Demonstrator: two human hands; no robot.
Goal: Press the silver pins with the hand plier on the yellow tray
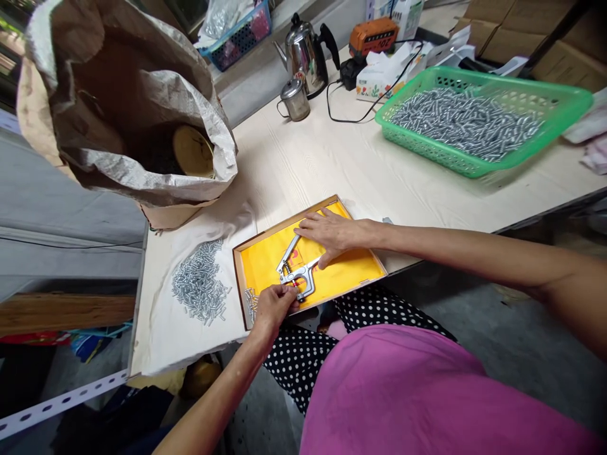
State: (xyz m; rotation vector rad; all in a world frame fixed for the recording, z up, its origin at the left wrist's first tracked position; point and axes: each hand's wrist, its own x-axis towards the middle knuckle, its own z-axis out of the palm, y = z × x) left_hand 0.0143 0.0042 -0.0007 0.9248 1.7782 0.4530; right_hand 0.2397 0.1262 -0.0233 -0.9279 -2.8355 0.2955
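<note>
Pink shirt [389, 392] fills the bottom of the frame. At centre, spring-handled pliers [300, 273] lie in a yellow-lined tray [353, 275] on the table [284, 158]. The right hand [334, 230] spreads its grip apart across them; the left hand [274, 308] touches their lower end, its clamping impossible to tell. Metal pins [202, 284] heap centre-left.

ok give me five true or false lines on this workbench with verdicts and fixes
1. The right hand is at the handles of the spring-loaded pliers. True.
2. The left hand is inside the green basket. False: it is at the head of the pliers.
3. The shallow tray is blue inside. False: it is yellow.
4. The basket holds many small metal pieces. True.
5. The kettle lies on its side. False: it stands upright.
</note>
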